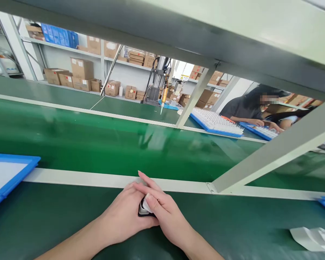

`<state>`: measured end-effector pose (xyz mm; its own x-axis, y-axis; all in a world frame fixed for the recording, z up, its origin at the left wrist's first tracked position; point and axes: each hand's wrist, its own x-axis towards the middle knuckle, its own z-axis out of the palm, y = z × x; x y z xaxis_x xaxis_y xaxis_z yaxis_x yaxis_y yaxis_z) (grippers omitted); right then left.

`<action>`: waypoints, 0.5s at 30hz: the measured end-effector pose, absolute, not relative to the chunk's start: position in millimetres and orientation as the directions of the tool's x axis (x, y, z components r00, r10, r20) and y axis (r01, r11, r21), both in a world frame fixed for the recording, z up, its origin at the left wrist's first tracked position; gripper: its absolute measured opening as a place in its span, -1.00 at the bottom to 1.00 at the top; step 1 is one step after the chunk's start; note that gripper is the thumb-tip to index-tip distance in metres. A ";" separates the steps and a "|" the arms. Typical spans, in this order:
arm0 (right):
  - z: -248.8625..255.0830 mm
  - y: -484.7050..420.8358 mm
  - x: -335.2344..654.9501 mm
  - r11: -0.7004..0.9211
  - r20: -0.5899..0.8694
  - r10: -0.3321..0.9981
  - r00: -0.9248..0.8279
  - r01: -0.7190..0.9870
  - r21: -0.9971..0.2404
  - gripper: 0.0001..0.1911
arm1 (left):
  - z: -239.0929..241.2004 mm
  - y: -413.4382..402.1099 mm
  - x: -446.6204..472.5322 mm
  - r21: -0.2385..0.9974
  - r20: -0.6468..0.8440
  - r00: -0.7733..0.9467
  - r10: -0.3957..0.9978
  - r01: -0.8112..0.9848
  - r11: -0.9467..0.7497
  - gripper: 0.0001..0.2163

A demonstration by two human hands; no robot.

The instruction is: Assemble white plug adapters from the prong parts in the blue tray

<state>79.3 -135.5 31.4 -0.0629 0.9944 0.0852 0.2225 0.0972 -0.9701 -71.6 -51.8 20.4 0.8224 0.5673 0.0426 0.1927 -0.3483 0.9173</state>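
Note:
Near the front rail of the green bench, my left hand [121, 215] is wrapped round a small white part with a black lower edge [145, 207]. Over it from the right lies my right hand [170, 213], its thumb pressed on the white part and its fingers crossing my left fingers. Most of the part is hidden between both palms, so its exact kind does not show. A white plastic piece [311, 237] lies apart on the bench at the lower right.
A blue-edged tray [32, 163] sits at left. Beyond the pale rail [78, 177] runs a green conveyor belt [70, 144]. A slanted post [273, 155] and an overhead beam [151, 32] frame the space. Across, a person [249, 106] works beside a tray of white pieces [216, 121].

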 end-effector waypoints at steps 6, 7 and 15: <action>34.6 -135.5 92.5 0.087 0.037 0.993 -0.110 0.501 -0.861 -0.52 | 13.8 -46.0 -71.0 0.936 0.126 0.815 0.566 0.092 -0.339 -0.67; 35.1 -135.6 94.4 0.109 0.065 0.993 -0.099 0.559 -0.822 -0.50 | 13.9 -44.9 -70.2 0.936 0.134 0.814 0.565 0.082 -0.341 -0.67; 35.1 -137.2 102.6 0.093 0.171 0.984 0.050 0.672 -0.734 -0.74 | 15.4 -43.5 -69.1 0.959 -0.031 0.806 0.591 0.190 -0.209 -0.59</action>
<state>102.6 -137.2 35.1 0.0502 0.9840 0.1711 0.6724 0.0934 -0.7343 -69.1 -43.5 15.4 0.8058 0.5914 -0.0309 0.1904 -0.2093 0.9591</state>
